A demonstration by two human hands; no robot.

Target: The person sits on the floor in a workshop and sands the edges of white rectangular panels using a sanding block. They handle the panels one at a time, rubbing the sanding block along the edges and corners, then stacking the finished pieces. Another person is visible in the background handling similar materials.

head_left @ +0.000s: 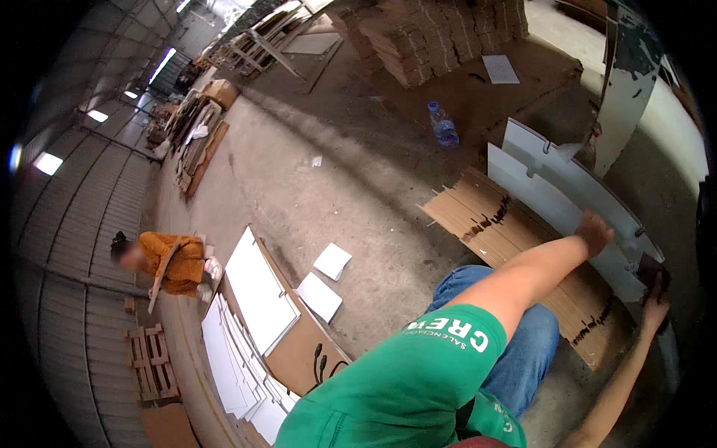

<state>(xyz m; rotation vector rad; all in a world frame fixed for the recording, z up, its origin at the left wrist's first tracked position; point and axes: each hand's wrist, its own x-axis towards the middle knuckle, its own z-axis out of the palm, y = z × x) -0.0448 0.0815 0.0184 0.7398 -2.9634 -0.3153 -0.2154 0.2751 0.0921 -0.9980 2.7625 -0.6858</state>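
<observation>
Cardboard point(515, 246), brown and corrugated, lies flat on the concrete floor point(351, 201) in a stack of ragged-edged sheets with dark stains. Left hand point(595, 233) presses down at the stack's far edge, where it meets a pale grey metal panel point(556, 198); whether it grips, I cannot tell. Right hand point(655, 302) curls around something dark at the panel's near end, too murky to name. Beyond the cardboard stands a clear plastic bottle point(444, 125). Left of the cardboard, white square tiles point(331, 261) lie flat.
</observation>
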